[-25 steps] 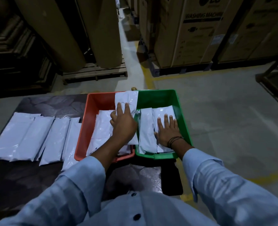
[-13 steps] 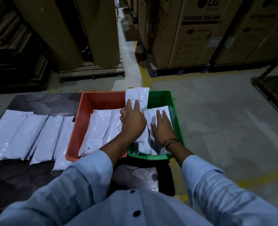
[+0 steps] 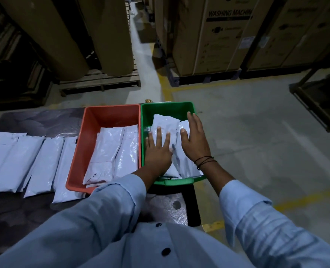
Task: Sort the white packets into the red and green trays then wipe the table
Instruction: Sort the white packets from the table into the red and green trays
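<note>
The red tray [image 3: 110,114] and the green tray [image 3: 166,108] stand side by side at the table's right end. White packets [image 3: 113,151] lie stacked in the red tray. In the green tray, my left hand [image 3: 157,149] presses flat with spread fingers on a white packet [image 3: 165,123]. My right hand [image 3: 195,138] lies flat beside it on the other packets in that tray, its fingers straight. Several more white packets [image 3: 24,163] lie in a row on the dark table [image 3: 36,120], left of the red tray.
Large cardboard rolls [image 3: 63,35] stand on a wooden pallet [image 3: 102,82] beyond the table. Washing machine boxes [image 3: 218,35] are stacked at the back right. Grey concrete floor with yellow lines [image 3: 166,89] spreads to the right, with a dark frame [image 3: 319,101] at far right.
My left hand carried the white packet from over the trays' shared edge into the green tray and now presses it down. My right hand shifted a little right on the packets there.
</note>
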### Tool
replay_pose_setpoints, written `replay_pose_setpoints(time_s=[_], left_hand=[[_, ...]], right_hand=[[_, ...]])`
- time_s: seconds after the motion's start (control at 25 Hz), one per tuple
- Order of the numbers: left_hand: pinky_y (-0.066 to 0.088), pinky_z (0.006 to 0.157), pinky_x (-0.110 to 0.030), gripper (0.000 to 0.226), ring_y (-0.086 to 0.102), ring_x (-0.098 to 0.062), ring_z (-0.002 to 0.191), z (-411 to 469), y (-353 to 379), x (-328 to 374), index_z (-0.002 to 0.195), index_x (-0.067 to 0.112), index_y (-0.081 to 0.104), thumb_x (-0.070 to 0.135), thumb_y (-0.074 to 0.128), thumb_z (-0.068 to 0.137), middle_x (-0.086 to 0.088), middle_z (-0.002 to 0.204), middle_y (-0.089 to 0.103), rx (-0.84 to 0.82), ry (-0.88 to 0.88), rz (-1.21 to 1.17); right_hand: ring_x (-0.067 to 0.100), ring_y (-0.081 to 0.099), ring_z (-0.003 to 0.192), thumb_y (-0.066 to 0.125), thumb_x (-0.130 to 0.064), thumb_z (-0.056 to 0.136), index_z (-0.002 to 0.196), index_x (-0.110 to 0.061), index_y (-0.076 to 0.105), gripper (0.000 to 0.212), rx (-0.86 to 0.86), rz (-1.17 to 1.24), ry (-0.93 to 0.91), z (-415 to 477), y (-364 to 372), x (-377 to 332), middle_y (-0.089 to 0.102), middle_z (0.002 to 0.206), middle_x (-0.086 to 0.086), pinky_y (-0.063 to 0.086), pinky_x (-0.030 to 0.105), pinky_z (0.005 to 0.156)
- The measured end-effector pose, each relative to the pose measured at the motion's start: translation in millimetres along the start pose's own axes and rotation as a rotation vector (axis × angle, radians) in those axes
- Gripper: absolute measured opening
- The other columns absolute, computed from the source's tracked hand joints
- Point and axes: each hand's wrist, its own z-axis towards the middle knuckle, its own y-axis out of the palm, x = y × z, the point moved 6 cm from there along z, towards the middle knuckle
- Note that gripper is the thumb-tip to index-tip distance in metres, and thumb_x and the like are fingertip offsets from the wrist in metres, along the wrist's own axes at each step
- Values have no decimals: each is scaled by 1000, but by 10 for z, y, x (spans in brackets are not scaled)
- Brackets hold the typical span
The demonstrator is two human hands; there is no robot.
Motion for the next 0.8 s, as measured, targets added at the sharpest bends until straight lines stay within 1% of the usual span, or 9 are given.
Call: replay_pose_setpoints(time_s=[0.08, 0.12, 0.16, 0.36, 0.4, 0.48, 0.6, 0.72, 0.8], left_hand=[[-4, 123, -60, 67, -11, -50, 151, -26, -77, 59, 161, 12, -1, 45, 19, 106, -27, 165, -10, 49, -55, 41], [-9, 123, -59, 70, -15, -48, 151, -18, -89, 76, 160, 10, -6, 47, 20, 107, -29, 164, -12, 62, -62, 98], [-10, 123, -59, 72, -16, -47, 151, 5, -97, 69, 159, 9, -8, 49, 19, 107, -31, 163, -13, 66, -71, 136], [-6, 123, -58, 74, -14, -46, 152, 32, -51, -18, 160, 8, -6, 53, 16, 106, -34, 162, -11, -16, -65, 210], [-6, 122, -58, 73, -15, -47, 152, 33, -95, -4, 161, 9, -4, 53, 15, 106, -33, 162, -9, -10, -48, 249], [-10, 120, -61, 70, -16, -47, 151, 29, -264, 51, 161, 10, 5, 52, 15, 105, -31, 164, 1, 65, -5, 298], [-12, 119, -65, 63, -9, -47, 153, -35, -623, -12, 160, 14, 20, 46, 22, 106, -23, 165, 17, 195, 4, 241], [-4, 119, -68, 59, 3, -49, 153, -137, -892, -329, 156, 16, 36, 41, 26, 103, -20, 162, 30, 291, -23, 218], [1, 119, -69, 58, 10, -51, 151, -237, -1035, -654, 151, 15, 46, 41, 28, 102, -20, 159, 36, 339, -71, 188]], right_hand=[[21, 20, 149, 44, -23, 101, 155, -17, 25, 57, -11, -7, 9, -36, 23, 70, 20, 162, 7, 25, 31, 117], [21, 20, 149, 43, -23, 101, 155, -17, 25, 57, -24, -19, 10, -51, 43, 98, 20, 162, 7, 25, 33, 118], [21, 19, 150, 43, -23, 101, 154, -17, 25, 57, -38, -32, 8, -62, 65, 114, 20, 163, 7, 24, 34, 118], [24, 18, 150, 43, -22, 102, 153, -15, 29, 54, -82, -59, -14, -92, 153, 83, 20, 162, 10, 23, 38, 121], [26, 18, 150, 43, -22, 101, 153, -15, 30, 54, -92, -69, -21, -86, 166, 61, 21, 162, 11, 23, 39, 121], [27, 20, 149, 43, -23, 101, 153, -15, 31, 53, -100, -91, -35, -55, 185, 2, 23, 161, 12, 24, 42, 120], [29, 24, 147, 41, -28, 100, 153, -15, 31, 55, -87, -110, -57, 30, 184, -124, 25, 160, 13, 28, 44, 118], [28, 24, 147, 43, -26, 101, 153, -15, 31, 54, -94, -77, -72, 131, 261, -312, 23, 161, 11, 29, 41, 116], [30, 24, 147, 45, -23, 100, 152, -13, 33, 54, -100, -42, -95, 181, 400, -492, 24, 160, 13, 29, 45, 117]])
